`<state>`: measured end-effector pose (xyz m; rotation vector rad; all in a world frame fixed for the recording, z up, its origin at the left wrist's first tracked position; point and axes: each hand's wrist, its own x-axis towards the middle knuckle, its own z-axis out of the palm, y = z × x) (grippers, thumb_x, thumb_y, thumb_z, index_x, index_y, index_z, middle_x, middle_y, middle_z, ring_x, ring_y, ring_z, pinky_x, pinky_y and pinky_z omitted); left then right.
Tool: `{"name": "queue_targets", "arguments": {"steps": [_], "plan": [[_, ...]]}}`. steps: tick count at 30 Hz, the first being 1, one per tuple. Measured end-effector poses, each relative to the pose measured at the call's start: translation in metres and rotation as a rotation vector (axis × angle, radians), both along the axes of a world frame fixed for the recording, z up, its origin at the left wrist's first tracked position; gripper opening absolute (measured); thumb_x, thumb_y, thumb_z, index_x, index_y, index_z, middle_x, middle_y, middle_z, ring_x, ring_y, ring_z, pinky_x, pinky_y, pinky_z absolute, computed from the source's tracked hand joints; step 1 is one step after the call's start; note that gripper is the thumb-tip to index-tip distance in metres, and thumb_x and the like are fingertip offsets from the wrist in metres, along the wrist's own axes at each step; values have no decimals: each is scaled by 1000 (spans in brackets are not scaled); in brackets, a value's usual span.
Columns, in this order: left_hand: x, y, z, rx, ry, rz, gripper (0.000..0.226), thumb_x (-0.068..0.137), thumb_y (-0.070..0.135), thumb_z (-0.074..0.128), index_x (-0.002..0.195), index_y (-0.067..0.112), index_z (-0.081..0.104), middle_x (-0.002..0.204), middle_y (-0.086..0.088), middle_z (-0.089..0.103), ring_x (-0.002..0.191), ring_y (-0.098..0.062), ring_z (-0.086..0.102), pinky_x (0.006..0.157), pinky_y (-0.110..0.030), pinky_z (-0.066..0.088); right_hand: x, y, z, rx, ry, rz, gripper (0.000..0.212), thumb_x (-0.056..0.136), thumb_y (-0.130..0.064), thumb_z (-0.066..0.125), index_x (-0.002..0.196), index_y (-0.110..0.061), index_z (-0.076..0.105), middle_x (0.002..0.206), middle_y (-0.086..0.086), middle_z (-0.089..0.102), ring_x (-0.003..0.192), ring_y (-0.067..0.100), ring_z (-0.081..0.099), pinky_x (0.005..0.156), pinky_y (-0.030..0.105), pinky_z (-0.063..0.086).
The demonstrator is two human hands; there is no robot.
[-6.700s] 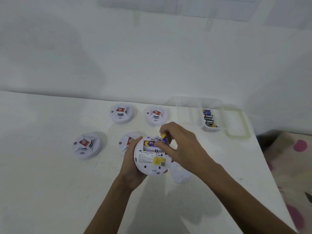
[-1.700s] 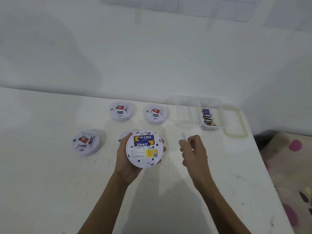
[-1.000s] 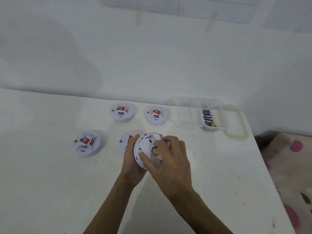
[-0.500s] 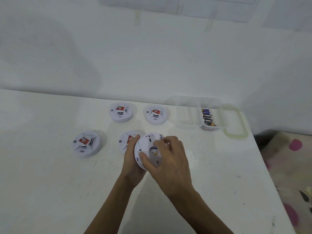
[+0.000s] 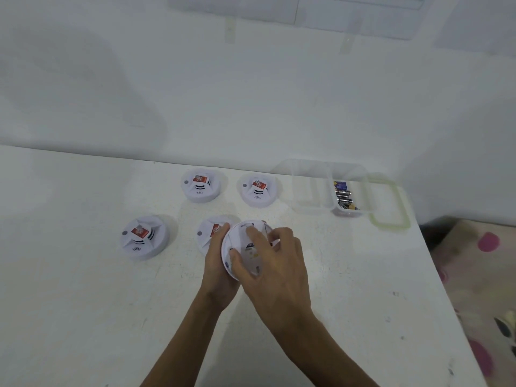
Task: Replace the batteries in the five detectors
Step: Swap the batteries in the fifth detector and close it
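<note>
Head view: looked down on a white table (image 5: 83, 303), with the held detector (image 5: 237, 241) lifted just above it, near the middle, underside up and tilted toward the camera. Left hand (image 5: 217, 263) cupped round its left rim from below, fingers curled closed on the housing. Right hand (image 5: 276, 263) spread over the back cover (image 5: 251, 252), thumb at the lower left edge, fingertips (image 5: 252, 233) pressed on the plate, so closed down onto the cover rather than open. Judged to be refitting the cover over the battery bay; batteries inside hidden by the plate and the hand. Four other detectors face up on the table: two at the back (image 5: 200, 185) (image 5: 258, 189), one at the left (image 5: 142, 237), one (image 5: 212, 233) just behind the left hand and partly hidden. Clear divided container (image 5: 312, 185) to the right, loose batteries (image 5: 344, 195) in its right compartment, green-rimmed lid (image 5: 391, 202) beside it. To do this well: should seat the cover flat before turning, line up the tabs with the slots, brace the housing firmly with the left hand, press evenly, and twist only until it catches. Forcing a skewed plate would risk bending a tab. Whether it had locked could not be told.
</note>
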<state>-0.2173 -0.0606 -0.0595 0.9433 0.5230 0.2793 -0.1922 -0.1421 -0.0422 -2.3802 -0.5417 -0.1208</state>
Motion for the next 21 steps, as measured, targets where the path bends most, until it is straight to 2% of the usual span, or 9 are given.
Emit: {"name": "queue_targets", "arguments": {"steps": [2,4,7,10,11,13,14,17,21], "plan": [[0,0,1,29,4,6,36,102,18,14,93,22,49,60,14,69,61,-1,68,52,-14,53,-3,-4,5,-62,-17,153,49,84,-60,55,118,-25,61,112,15,53,97,30,52,80,41,48],[0,0,2,67,0,3,36,102,15,14,94,23,49,63,17,70,65,1,68,54,-13,52,-4,-6,9,-60,-70,99,39,77,-51,69,108,-28,67,102,10,60,86,25,60,70,36,54],[1,0,4,93,-13,7,36,102,13,15,96,24,49,66,20,70,68,2,68,56,-12,53,0,1,6,-144,-59,-9,57,59,-75,64,97,-33,71,92,-5,68,74,12,67,65,18,54],[-1,2,3,57,-10,-20,38,102,21,14,97,22,52,72,13,72,71,-3,70,57,-17,55,-1,-2,11,-153,17,59,58,82,-67,49,131,-35,50,131,0,50,116,16,52,96,24,43],[-1,2,3,43,-7,-28,38,102,21,14,97,20,52,74,11,72,71,-3,70,57,-17,55,-1,-4,9,-112,14,52,59,84,-66,48,133,-34,48,134,1,47,119,17,49,98,26,41],[0,1,1,44,2,-26,41,102,20,14,93,20,54,72,9,72,67,-3,70,55,-16,54,0,-1,10,-108,-28,13,55,81,-65,51,123,-30,58,120,6,59,104,22,60,87,30,48],[0,1,0,26,-2,-32,45,102,20,13,91,21,56,69,9,72,65,-3,70,53,-16,54,0,0,13,-82,58,27,51,80,-65,50,117,-31,61,109,7,64,93,23,65,78,30,52],[1,10,-5,-37,-38,-24,70,101,22,11,77,31,76,75,7,75,70,-8,71,58,-19,56,6,-5,8,76,107,157,44,89,-68,29,121,-48,50,100,11,63,86,23,65,72,31,56],[1,19,-12,-72,-36,14,58,101,27,15,98,22,73,97,-5,74,89,-20,70,72,-28,57,21,-27,10,115,57,256,49,90,-47,37,111,-15,67,101,6,65,81,10,63,64,2,46]]}}
